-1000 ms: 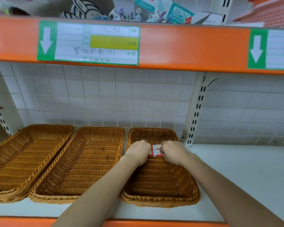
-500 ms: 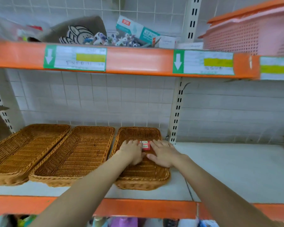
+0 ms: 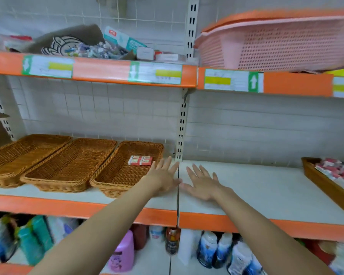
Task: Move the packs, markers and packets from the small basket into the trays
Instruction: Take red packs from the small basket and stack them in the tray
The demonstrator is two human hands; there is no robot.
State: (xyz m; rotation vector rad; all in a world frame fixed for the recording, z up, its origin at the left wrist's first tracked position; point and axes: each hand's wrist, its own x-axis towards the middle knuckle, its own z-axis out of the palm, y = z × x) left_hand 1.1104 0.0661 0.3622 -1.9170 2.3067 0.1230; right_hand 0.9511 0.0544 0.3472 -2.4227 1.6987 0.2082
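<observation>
Both hands, the left hand [image 3: 163, 176] and right hand [image 3: 204, 183], hover empty with fingers spread over the shelf [image 3: 266, 187], just right of the tray [image 3: 107, 181] holding the red-and-white packs [image 3: 140, 160]. This looks like the gap between loads; next comes a reach right to the small basket [image 3: 326, 187] of packets [image 3: 340, 172].

Setting: retail shop aisle. Evidence: white metal shelving with orange front edges [image 3: 111, 210] and slotted white uprights [image 3: 180, 133]. Paper price labels with green arrows and yellow bars [image 3: 155, 73] are fixed along the upper edge. Stock below: a pink plastic bottle [image 3: 122, 253] among other bottles, blurred. Three brown woven wicker trays [image 3: 68, 165] sit side by side on the middle shelf. A pink perforated plastic basket [image 3: 276, 44] sits above.
</observation>
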